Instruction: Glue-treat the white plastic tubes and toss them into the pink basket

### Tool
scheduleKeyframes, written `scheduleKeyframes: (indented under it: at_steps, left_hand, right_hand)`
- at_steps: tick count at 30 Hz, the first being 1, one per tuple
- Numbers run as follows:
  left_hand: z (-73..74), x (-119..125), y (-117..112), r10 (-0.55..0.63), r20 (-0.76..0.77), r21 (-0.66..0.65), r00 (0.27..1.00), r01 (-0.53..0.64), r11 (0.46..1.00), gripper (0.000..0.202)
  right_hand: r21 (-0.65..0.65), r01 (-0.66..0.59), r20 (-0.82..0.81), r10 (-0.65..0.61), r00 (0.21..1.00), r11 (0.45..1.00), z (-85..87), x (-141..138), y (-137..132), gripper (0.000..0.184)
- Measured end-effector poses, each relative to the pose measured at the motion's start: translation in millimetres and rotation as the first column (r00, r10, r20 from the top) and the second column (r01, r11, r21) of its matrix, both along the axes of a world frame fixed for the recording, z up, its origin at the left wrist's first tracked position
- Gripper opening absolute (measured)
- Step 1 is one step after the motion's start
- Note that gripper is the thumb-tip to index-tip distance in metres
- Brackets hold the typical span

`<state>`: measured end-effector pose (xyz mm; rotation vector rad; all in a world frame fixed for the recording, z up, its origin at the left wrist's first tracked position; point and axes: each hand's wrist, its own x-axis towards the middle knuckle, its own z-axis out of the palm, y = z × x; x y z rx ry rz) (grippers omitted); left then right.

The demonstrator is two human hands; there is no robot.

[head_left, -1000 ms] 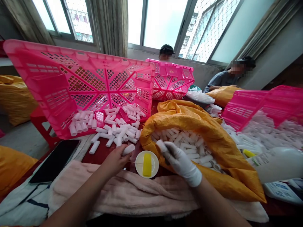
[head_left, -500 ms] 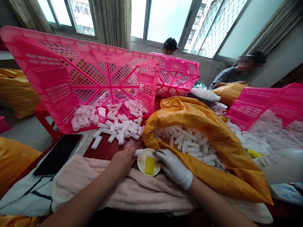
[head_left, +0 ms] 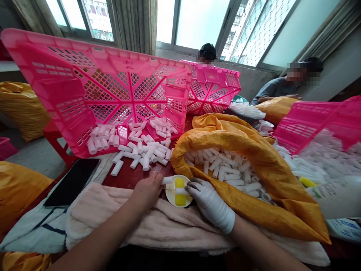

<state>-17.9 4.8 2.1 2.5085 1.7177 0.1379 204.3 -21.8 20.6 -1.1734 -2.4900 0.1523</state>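
My bare left hand (head_left: pixel 146 190) pinches a short white plastic tube (head_left: pixel 167 180) beside a small white dish (head_left: pixel 169 195) that holds a yellow sponge (head_left: pixel 179 191). My gloved right hand (head_left: pixel 207 199) grips another white tube (head_left: pixel 180 191) and holds it over the dish. Both hands rest at the edge of a pink towel (head_left: pixel 135 226). Just right of my right hand an orange sack (head_left: pixel 254 150) lies open, full of white tubes (head_left: pixel 225 169).
A tilted pink basket (head_left: pixel 93 86) spills white tubes (head_left: pixel 141 146) onto the red table. A black phone (head_left: pixel 72 180) lies at the left. More pink baskets (head_left: pixel 211 90) and tube piles (head_left: pixel 318 158) stand behind and right. Two people sit across. A white bottle (head_left: pixel 338 197) lies at right.
My right hand left the sack with a tube and came down to the dish. The left hand moved right with its tube, close to the dish.
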Motion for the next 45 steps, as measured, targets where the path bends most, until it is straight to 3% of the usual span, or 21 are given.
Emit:
scheduleKeyframes:
  at_steps: [6, 12, 16, 18, 20, 23, 25, 26, 29, 33, 35, 37, 40, 45]
  left_hand:
    - [2.1, 2.8, 0.3, 0.01, -0.008, -0.007, 1.0, -0.01, 1.0, 0.019]
    - [3.0, 4.5, -1.3, 0.029, 0.009, -0.04, 1.0, -0.028, 0.999, 0.02]
    - [1.4, 3.8, -0.7, 0.054, 0.06, -0.06, 0.997, -0.051, 0.997, 0.021]
    - [1.6, 2.2, -0.2, 0.057, 0.107, -0.047, 0.993, -0.052, 0.998, 0.02]
    - [3.7, 0.1, -0.2, 0.043, 0.166, -0.024, 0.985, -0.04, 0.999, 0.017]
    - [9.4, -2.2, -2.2, -0.024, 0.281, -0.025, 0.959, 0.032, 0.999, 0.015]
    - [13.1, -2.5, -5.3, -0.089, 0.366, -0.049, 0.926, 0.114, 0.992, 0.017]
    - [14.6, -2.0, -7.4, -0.117, 0.401, -0.06, 0.908, 0.154, 0.986, 0.018]
    - [17.5, 2.0, -15.7, -0.168, 0.446, -0.075, 0.879, 0.223, 0.972, 0.017]
    - [20.9, 13.2, -28.8, -0.241, 0.331, 0.015, 0.912, 0.25, 0.968, 0.019]
    - [23.7, 20.3, -34.3, -0.285, 0.257, 0.084, 0.924, 0.272, 0.959, 0.022]
    - [27.4, 26.6, -38.1, -0.311, 0.204, 0.106, 0.928, 0.295, 0.95, 0.028]
    - [34.9, 30.8, -41.6, -0.308, 0.156, 0.034, 0.939, 0.306, 0.951, 0.036]
    - [45.1, 22.9, -47.4, -0.278, 0.29, -0.231, 0.916, 0.349, 0.908, 0.042]
  right_hand:
    - [0.034, -0.205, 0.1, 0.201, 0.974, 0.978, -0.6, 9.9, -13.8, 0.018]
    - [0.072, -0.033, 0.002, 0.033, 0.999, 0.997, -3.0, 10.3, -13.3, 0.022]
    - [0.123, -0.163, 0.071, 0.155, 0.985, 0.979, 5.7, -0.1, -21.3, 0.013]
    - [0.093, -0.168, -0.023, 0.171, 0.985, 0.981, 12.2, -4.8, -26.8, 0.012]
    - [0.052, -0.092, -0.234, 0.102, 0.967, 0.994, 15.4, -7.5, -29.0, 0.014]
    - [-0.022, 0.079, -0.611, -0.076, 0.788, 0.997, 12.6, -8.5, -21.9, 0.025]
    - [-0.157, 0.122, -0.718, -0.198, 0.668, 0.98, 9.7, -8.3, -13.7, 0.023]
    - [-0.222, 0.107, -0.722, -0.237, 0.65, 0.969, 9.4, -8.1, -10.3, 0.021]
    - [-0.266, 0.042, -0.699, -0.223, 0.679, 0.963, 15.8, -6.6, -8.3, 0.017]
    - [-0.094, -0.012, -0.606, -0.048, 0.794, 0.996, 34.6, -5.6, -19.3, 0.018]
    - [-0.148, 0.027, -0.564, -0.107, 0.819, 0.989, 40.9, -8.2, -21.8, 0.021]
    - [-0.293, 0.118, -0.502, -0.258, 0.825, 0.949, 41.4, -13.2, -20.3, 0.023]
    - [-0.398, 0.186, -0.417, -0.358, 0.836, 0.898, 33.1, -21.5, -17.8, 0.037]
    - [-0.273, 0.09, -0.446, -0.209, 0.87, 0.958, 23.6, -25.1, -30.9, 0.036]
